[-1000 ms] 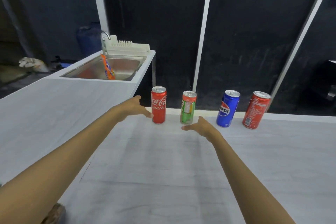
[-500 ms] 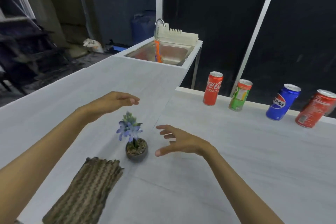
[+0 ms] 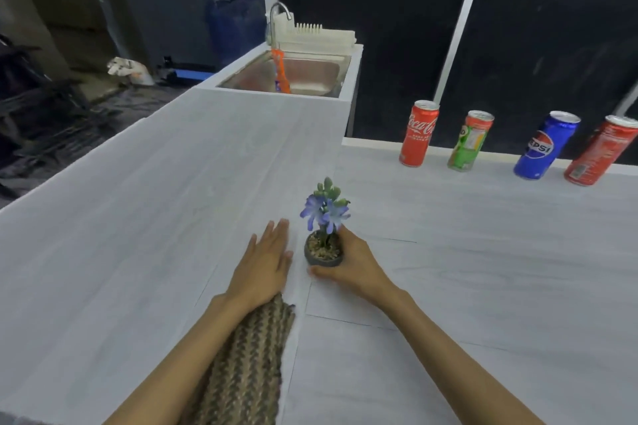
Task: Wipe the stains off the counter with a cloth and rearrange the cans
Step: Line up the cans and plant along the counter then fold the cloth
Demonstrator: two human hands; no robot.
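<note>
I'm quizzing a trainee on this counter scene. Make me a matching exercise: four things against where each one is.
Things:
1. small dark pot with a blue flower
2. brown knitted cloth
3. blue Pepsi can
4. orange plastic brush

Places:
A. in the steel sink
B. under the left forearm
C. gripped by the right hand
D. between the green can and a red can

Pairs: 1-C, 2-B, 3-D, 4-A

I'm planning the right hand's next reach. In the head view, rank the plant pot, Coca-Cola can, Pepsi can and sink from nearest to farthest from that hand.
1. Plant pot: in the right hand itself.
2. Coca-Cola can: leftmost in the row, at the back edge.
3. Pepsi can: third in the row, further right.
4. Sink: far end of the left counter run.
</note>
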